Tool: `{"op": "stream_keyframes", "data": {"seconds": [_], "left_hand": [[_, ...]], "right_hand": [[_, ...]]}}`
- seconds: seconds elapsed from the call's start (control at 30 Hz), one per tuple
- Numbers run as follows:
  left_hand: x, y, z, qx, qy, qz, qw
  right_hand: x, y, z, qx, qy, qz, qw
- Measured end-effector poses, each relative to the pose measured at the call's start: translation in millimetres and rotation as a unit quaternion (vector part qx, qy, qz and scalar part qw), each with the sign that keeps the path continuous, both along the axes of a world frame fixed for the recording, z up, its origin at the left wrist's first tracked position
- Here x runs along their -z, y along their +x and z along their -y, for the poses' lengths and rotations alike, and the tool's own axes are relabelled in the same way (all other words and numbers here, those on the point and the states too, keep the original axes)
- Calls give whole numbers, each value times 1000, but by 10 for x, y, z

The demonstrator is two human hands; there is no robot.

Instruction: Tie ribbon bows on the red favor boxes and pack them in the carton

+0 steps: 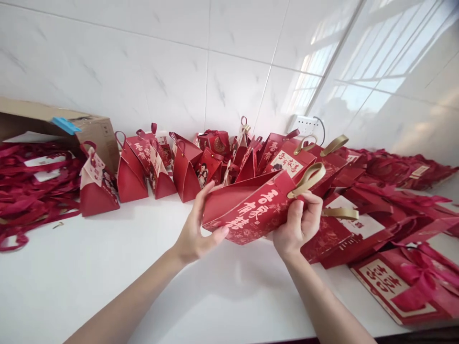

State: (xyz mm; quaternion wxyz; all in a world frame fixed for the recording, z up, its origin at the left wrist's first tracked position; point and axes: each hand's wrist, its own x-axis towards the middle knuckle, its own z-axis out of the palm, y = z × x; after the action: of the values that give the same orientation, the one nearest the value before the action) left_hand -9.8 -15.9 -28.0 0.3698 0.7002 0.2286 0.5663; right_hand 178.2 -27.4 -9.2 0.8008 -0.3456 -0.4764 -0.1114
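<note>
Red box point(247, 208) well inside the white tabletop's front edge point(272, 338)

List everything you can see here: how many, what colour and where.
Box: one, red with a gold handle, held above the table
Standing boxes: several, overlapping, mostly red, along the back
Box pile: too crowded to count, red, right
Bow box: one, red with a pinkish bow, lower right
Ribbons: uncountable heap, dark red, far left
Carton: one, brown, back left
Strip: one, blue, on the carton
Socket: one, white, by the wall
Cable: one, dark, at the socket
Table: one, white, underneath
Wall: tiled, white, behind
Left hand: one, bare, at the box's left end
Right hand: one, bare, near the handle
</note>
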Motion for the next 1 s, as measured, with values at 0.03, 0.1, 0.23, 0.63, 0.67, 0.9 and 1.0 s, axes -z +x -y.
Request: {"op": "stream_keyframes", "data": {"seconds": [0.03,0.1,0.23,0.63,0.67,0.9,1.0], "left_hand": [[14,4,-2,-7,8,9,1000],[40,5,-12,-24,82,28,996],[72,-8,-44,-1,286,62,956],[-130,-7,-95,74,-328,168,927],[-139,-9,-109,120,-362,168,909],[-179,-96,-102,286,-446,182,828],[-175,-126,-112,313,-466,188,806]], "right_hand": [[6,1,-24,-11,-3,-18,1000],[13,-23,-63,-76,-2,-49,996],[5,-104,-95,-206,34,-67,976],[56,-88,21,-114,-123,14,986],[37,-106,33,-145,-134,1,980],[-114,-129,127,-336,-172,-151,913],[-152,-122,181,-340,-163,-136,916]]}}
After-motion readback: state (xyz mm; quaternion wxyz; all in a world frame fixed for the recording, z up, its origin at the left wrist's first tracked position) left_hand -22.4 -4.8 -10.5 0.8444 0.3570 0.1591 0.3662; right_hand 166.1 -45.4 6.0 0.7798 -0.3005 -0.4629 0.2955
